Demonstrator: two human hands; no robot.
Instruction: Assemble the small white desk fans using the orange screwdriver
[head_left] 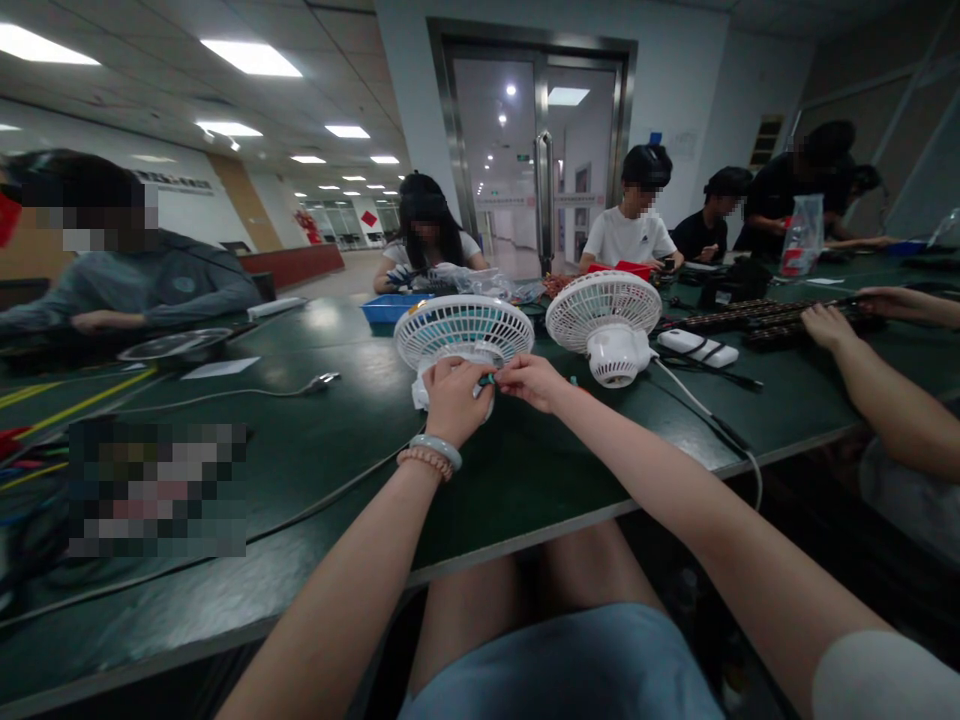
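Observation:
In the head view a white fan with a round slatted cage lies face away from me on the green table. My left hand, with a bracelet and a hair tie at the wrist, is closed around the fan's rear housing. My right hand is closed in a pinch at the housing's right side. Between the two hands a small teal piece shows at the right fingertips; its kind is too small to tell. My fingers hide most of the housing.
A second white fan stands to the right, near a white power strip. A blue tray sits behind. Cables and a plug lie at left. A co-worker's hands are at right; other people sit around the table.

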